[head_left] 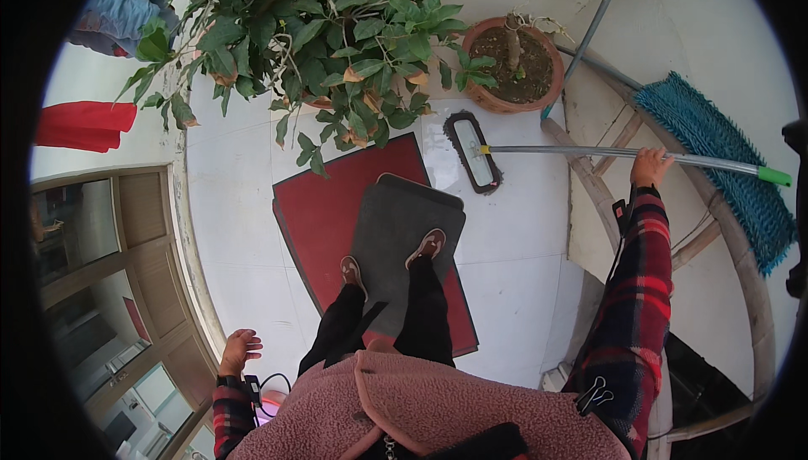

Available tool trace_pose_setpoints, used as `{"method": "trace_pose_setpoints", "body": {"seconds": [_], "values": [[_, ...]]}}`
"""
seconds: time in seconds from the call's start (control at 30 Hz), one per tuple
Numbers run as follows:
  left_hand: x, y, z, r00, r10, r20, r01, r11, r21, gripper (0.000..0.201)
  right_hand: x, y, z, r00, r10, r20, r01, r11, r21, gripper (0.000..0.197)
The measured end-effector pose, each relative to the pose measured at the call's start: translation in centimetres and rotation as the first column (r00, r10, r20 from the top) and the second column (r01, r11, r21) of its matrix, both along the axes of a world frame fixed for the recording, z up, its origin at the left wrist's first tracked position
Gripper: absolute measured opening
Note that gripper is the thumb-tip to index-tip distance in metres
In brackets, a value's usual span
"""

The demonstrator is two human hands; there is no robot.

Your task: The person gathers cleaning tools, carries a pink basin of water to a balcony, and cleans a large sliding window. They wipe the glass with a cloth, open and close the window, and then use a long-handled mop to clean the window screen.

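Tiled floor [240,199], mop [581,150] crosswise, head [470,153] leftward

The slim silver mop handle [572,150] looks like smooth, softly shiny metal, its bright green end cap [774,176] like plastic, while the flat rectangular mop head [474,155] has a shaggy dark textile fringe. The white floor tiles [522,216] are smooth and glossy; the red rectangular mat [328,191] and dark grey mat [404,233] are matt. The long teal mop pad [715,127] is tufted cloth, the brown ladder-like frame [753,292] dull wood.

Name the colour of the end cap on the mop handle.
Bright green: the end cap of the mop handle, seen best in the head view.
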State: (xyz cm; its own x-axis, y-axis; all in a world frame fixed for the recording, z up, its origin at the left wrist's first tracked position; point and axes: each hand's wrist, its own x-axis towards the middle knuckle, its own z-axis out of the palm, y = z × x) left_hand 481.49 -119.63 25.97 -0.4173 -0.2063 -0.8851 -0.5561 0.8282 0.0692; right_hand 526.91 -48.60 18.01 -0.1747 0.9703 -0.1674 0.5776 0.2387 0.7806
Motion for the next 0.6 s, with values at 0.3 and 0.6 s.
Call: {"method": "trace_pose_setpoints", "body": {"seconds": [0.3, 0.6], "values": [[1.5, -3.1, -3.6, 0.995, 0.098, -0.022, -0.098, 0.995, 0.028, 0.028, -0.5, 0.4, -2.3, 0.991, 0.054, 0.124, -0.054, 0.999, -0.002, 0.024], [4.8, -5.3, -9.6, 0.984, 0.172, 0.054, -0.178, 0.973, 0.150, 0.029, -2.4, -5.2, -5.1, 0.991, -0.083, 0.106, 0.130, 0.800, -0.586, 0.028]]}}
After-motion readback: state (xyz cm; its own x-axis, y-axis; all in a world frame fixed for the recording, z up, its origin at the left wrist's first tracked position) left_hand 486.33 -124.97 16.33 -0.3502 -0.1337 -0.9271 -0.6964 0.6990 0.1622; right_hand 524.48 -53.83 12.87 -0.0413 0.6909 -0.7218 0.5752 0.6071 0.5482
